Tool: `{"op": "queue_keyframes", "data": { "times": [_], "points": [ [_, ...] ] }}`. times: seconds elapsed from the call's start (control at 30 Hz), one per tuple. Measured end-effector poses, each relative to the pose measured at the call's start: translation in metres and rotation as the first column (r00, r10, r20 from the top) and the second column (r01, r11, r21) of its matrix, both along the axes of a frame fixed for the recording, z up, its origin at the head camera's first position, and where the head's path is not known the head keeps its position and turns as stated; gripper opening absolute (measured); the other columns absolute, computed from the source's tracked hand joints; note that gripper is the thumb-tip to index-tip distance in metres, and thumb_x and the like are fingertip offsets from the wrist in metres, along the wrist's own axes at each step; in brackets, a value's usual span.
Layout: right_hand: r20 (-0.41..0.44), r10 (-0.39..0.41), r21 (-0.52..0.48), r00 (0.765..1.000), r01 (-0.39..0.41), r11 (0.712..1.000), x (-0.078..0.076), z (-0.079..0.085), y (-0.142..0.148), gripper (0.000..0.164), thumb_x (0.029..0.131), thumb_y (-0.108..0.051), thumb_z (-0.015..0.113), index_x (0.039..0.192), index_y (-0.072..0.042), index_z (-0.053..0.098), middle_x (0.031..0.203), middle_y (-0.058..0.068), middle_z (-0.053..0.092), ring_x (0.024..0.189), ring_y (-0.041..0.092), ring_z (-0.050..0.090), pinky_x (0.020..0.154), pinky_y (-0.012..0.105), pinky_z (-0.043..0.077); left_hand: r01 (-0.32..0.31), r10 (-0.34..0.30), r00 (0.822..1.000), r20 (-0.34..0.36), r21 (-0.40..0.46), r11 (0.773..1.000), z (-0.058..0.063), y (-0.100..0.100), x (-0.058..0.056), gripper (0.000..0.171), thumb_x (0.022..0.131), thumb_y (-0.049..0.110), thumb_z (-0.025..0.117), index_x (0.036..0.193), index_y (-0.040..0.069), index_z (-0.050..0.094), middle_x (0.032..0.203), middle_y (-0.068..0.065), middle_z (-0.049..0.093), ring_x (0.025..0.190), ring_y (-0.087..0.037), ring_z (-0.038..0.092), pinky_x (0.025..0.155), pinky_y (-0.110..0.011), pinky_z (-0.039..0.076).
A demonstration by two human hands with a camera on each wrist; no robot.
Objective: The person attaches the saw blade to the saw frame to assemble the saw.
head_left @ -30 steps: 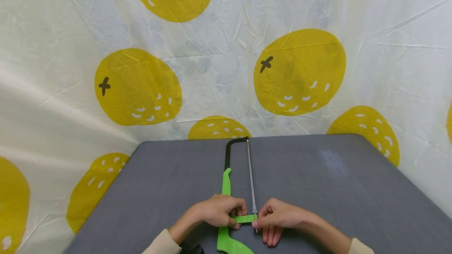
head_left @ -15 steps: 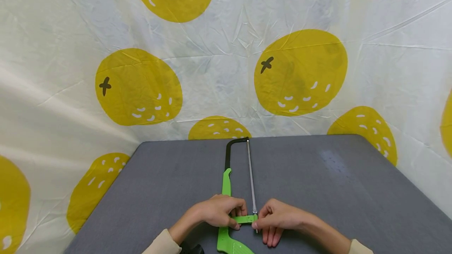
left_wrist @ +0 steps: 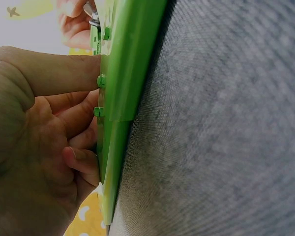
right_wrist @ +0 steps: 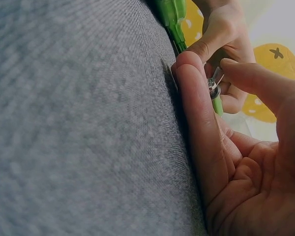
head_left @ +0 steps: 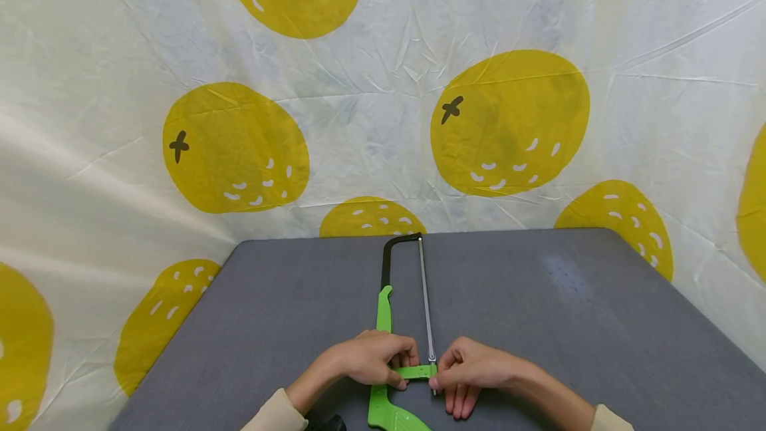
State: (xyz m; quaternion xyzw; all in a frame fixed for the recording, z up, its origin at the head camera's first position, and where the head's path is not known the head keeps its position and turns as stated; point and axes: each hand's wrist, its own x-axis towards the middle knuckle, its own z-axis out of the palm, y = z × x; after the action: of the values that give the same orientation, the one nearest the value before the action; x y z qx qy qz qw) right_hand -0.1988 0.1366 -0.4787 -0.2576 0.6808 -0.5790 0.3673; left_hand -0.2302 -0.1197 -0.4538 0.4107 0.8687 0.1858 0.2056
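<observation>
Hacksaw (head_left: 384, 311) lying on grey table (head_left: 287, 298); handle cut off at lower edge. Left hand (head_left: 374, 358) grips green frame, covering part. Right hand (head_left: 473, 366) pinches near-end metal fitting (right_wrist: 213, 86), mostly finger-hidden. Far blade joint too small to read.

The left hand (left_wrist: 42, 140) held the green frame (left_wrist: 132, 64), its thumb pressed beside a small green peg (left_wrist: 102, 81), its other fingers bent. The frame lay along the visible edge of the grey tabletop (left_wrist: 226, 128). Farther along, the right hand (left_wrist: 73, 24) was at a metal fitting (left_wrist: 90, 12), patterned cloth (left_wrist: 29, 34) behind.
</observation>
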Motion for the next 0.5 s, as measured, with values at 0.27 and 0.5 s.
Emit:
{"op": "queue_keyframes", "data": {
  "times": [0.27,0.5],
  "points": [
    [0.012,0.009,-0.008,1.000,-0.009,1.000,-0.0009,0.0001,0.0010,0.043,0.098,-0.019,0.067,0.097,0.023,0.064,0.067,-0.001,0.072,0.056,0.003,0.070,0.053,0.022,0.056,0.000,0.000,1.000,0.007,0.004,1.000,0.0003,0.0006,0.0000,0.022,0.091,0.021,0.079,0.106,0.026,0.065,0.091,0.020,0.068,0.079,0.010,0.061,0.073,-0.016,0.049],
    [0.007,0.021,-0.007,1.000,-0.021,1.000,-0.0018,-0.0018,0.0005,0.045,0.097,-0.018,0.067,0.097,0.026,0.061,0.067,-0.001,0.073,0.057,0.003,0.070,0.053,0.022,0.056,-0.005,0.005,1.000,-0.004,-0.002,1.000,0.0007,0.0007,0.0008,0.022,0.091,0.021,0.080,0.106,0.027,0.065,0.090,0.020,0.068,0.078,0.010,0.060,0.073,-0.016,0.048]
  ]
}}
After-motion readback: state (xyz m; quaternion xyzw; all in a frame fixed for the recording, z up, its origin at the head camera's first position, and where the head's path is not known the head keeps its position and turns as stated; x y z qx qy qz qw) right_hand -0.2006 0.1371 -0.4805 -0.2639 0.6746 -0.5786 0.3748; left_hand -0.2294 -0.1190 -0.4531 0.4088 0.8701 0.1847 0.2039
